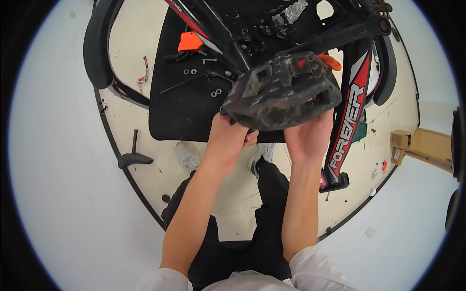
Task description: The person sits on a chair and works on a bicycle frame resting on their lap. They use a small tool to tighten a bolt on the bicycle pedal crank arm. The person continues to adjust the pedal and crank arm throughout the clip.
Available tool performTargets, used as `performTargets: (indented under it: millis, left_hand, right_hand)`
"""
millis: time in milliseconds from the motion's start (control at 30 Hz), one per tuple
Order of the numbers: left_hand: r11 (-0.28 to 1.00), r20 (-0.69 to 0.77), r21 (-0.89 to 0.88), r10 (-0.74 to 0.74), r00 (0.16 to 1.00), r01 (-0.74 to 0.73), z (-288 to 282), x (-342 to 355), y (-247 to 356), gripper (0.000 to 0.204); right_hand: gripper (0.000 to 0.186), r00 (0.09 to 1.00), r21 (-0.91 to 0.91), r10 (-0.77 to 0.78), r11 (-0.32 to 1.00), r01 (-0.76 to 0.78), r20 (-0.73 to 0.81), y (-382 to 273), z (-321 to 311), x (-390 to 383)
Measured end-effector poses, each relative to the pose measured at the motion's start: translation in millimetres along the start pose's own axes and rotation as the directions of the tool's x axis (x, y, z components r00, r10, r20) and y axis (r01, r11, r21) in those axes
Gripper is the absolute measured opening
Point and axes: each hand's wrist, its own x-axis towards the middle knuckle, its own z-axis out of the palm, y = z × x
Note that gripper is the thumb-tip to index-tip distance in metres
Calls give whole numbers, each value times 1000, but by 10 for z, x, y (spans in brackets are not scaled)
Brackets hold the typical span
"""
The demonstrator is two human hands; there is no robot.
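Large and close, a worn black bicycle pedal point(291, 109) fills the middle of the head view, with dusty studs along its body. My left hand point(230, 140) is closed at the pedal's lower left edge, its fingers curled around something dark that is mostly hidden. On the other side, my right hand point(310, 138) cups the pedal from below, palm up, fingers hidden behind it. A black crank arm point(344, 38) runs behind the pedal to the upper right. The black and red bicycle frame point(347, 126) passes right of my right hand.
Under the frame is a black chair seat point(170, 114) with armrests point(99, 48). On it lie washers point(216, 92), a hex key point(182, 85), an orange piece point(190, 41) and crumpled clear plastic point(293, 10). A bicycle saddle point(135, 159) rests on the floor; a wooden box point(422, 148) stands right.
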Motion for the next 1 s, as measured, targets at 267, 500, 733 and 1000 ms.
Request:
performTargets:
  millis: [267, 500, 733, 1000]
  left_hand:
    - [992, 41, -94, -86, 995, 89, -8, -91, 72, 7]
    - [991, 85, -124, -49, 995, 59, 63, -93, 16, 6]
    - [995, 40, -68, 81, 996, -78, 110, -77, -38, 8]
    - [992, 45, -97, 88, 995, -83, 104, -46, -27, 9]
  right_hand:
    - [22, 1000, -28, -5, 1000, 6, 12, 31, 10, -110]
    - [18, 999, 6, -46, 999, 46, -14, -2, 23, -54]
    - [54, 992, 119, 7, 993, -22, 127, 23, -136, -17]
    - [43, 997, 167, 64, 984, -69, 36, 41, -206, 40]
